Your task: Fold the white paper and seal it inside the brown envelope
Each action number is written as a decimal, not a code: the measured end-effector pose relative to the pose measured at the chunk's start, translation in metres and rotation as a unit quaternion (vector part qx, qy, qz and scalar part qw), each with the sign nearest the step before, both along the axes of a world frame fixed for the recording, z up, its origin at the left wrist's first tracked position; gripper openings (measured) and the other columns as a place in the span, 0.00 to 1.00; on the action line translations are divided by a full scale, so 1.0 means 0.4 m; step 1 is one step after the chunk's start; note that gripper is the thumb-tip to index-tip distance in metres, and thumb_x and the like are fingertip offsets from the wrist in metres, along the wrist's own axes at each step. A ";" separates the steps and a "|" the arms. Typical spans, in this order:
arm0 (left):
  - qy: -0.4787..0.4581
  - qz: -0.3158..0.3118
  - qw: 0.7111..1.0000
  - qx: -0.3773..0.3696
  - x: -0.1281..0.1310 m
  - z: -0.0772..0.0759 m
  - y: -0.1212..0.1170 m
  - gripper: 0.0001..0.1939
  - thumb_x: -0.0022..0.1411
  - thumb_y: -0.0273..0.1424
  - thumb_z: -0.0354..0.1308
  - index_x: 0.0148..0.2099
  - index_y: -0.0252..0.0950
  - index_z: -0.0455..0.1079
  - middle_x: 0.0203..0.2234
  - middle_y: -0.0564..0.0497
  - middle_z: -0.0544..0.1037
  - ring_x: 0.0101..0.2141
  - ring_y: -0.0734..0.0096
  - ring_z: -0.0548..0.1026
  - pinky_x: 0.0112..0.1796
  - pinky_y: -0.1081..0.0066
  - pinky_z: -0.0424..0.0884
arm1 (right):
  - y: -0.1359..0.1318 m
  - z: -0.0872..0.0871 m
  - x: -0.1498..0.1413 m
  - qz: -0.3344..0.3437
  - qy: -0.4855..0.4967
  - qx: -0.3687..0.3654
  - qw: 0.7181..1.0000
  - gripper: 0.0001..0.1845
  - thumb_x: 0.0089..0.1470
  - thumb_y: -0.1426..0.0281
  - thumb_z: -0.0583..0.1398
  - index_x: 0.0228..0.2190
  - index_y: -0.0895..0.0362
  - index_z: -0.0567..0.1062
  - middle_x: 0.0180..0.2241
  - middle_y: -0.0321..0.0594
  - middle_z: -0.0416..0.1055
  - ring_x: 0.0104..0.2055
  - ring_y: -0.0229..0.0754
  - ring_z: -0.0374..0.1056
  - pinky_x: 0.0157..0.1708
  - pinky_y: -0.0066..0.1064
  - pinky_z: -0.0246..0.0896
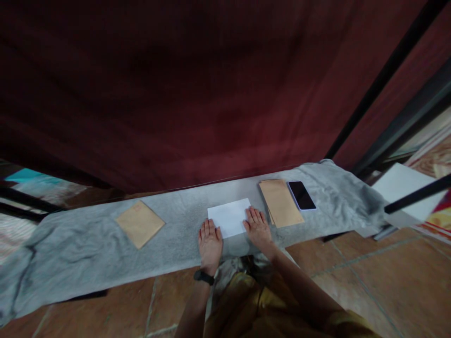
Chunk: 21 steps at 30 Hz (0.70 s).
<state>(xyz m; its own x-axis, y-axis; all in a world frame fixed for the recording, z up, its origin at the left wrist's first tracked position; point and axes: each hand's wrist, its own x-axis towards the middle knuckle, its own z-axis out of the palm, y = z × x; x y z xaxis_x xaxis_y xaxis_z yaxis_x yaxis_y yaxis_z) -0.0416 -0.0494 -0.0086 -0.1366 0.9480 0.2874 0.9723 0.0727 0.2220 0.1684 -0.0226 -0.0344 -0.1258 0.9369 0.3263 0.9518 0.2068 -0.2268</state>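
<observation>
A white sheet of paper (229, 217) lies flat on a grey cloth (88, 244) spread over a low bench. My left hand (210, 244) rests palm down at the sheet's near left corner, fingers stretched out. My right hand (258, 227) lies flat on the sheet's right edge, fingers spread. Neither hand holds anything. A black band sits on my left wrist.
A single brown envelope (140, 223) lies to the left on the cloth. A stack of brown envelopes (281, 202) and a dark phone (301, 195) lie to the right. A dark red curtain (197, 94) hangs behind. White sheets (405, 190) sit at far right above the tiled floor (369, 277).
</observation>
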 end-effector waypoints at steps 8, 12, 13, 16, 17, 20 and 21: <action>-0.236 0.020 0.971 -0.022 -0.041 0.030 0.026 0.22 0.65 0.32 0.52 0.58 0.32 0.73 0.51 0.38 0.80 0.53 0.52 0.76 0.58 0.52 0.68 | -0.014 0.005 0.002 -0.006 0.029 -0.004 1.000 0.29 0.70 0.63 0.48 0.67 0.63 0.61 0.67 0.54 0.58 0.69 0.56 0.55 0.67 0.51 0.45; -0.370 0.057 0.927 -0.037 -0.047 0.045 0.053 0.18 0.60 0.34 0.59 0.51 0.34 0.75 0.40 0.42 0.83 0.44 0.55 0.79 0.49 0.57 0.74 | -0.017 0.013 -0.001 -0.006 0.030 -0.004 1.000 0.29 0.70 0.64 0.48 0.66 0.64 0.61 0.67 0.55 0.59 0.69 0.56 0.56 0.67 0.51 0.45; -0.408 0.065 0.910 -0.040 -0.047 0.051 0.056 0.17 0.58 0.34 0.61 0.49 0.35 0.76 0.38 0.44 0.83 0.42 0.56 0.80 0.46 0.59 0.75 | -0.018 0.015 -0.001 -0.006 0.028 -0.005 1.000 0.29 0.70 0.64 0.48 0.66 0.64 0.62 0.67 0.54 0.59 0.69 0.56 0.56 0.68 0.51 0.45; -0.509 0.082 0.856 -0.045 -0.040 0.067 0.054 0.17 0.54 0.38 0.65 0.45 0.35 0.77 0.31 0.49 0.82 0.35 0.61 0.80 0.38 0.65 0.75 | -0.018 0.022 0.001 -0.008 0.027 -0.010 1.000 0.28 0.70 0.65 0.48 0.65 0.64 0.63 0.66 0.54 0.60 0.69 0.55 0.56 0.68 0.50 0.44; -0.537 0.088 0.837 -0.046 -0.037 0.071 0.049 0.18 0.52 0.38 0.66 0.44 0.35 0.77 0.30 0.50 0.81 0.33 0.63 0.79 0.35 0.67 0.74 | -0.018 0.025 0.003 -0.010 0.029 -0.012 0.999 0.28 0.70 0.65 0.48 0.65 0.64 0.64 0.66 0.54 0.61 0.69 0.55 0.56 0.68 0.50 0.44; -0.626 0.118 0.769 -0.057 -0.028 0.085 0.032 0.23 0.46 0.39 0.69 0.44 0.32 0.76 0.29 0.49 0.81 0.29 0.66 0.78 0.28 0.72 0.69 | -0.027 0.040 0.007 0.009 0.046 -0.017 0.999 0.28 0.69 0.66 0.48 0.65 0.65 0.63 0.66 0.54 0.61 0.69 0.53 0.55 0.68 0.51 0.46; -0.642 0.126 0.754 -0.060 -0.024 0.091 0.027 0.24 0.45 0.39 0.69 0.44 0.32 0.76 0.29 0.49 0.81 0.28 0.67 0.77 0.26 0.73 0.68 | -0.033 0.047 0.006 0.028 0.054 -0.019 0.998 0.29 0.69 0.65 0.48 0.66 0.64 0.62 0.67 0.53 0.60 0.70 0.52 0.54 0.68 0.50 0.46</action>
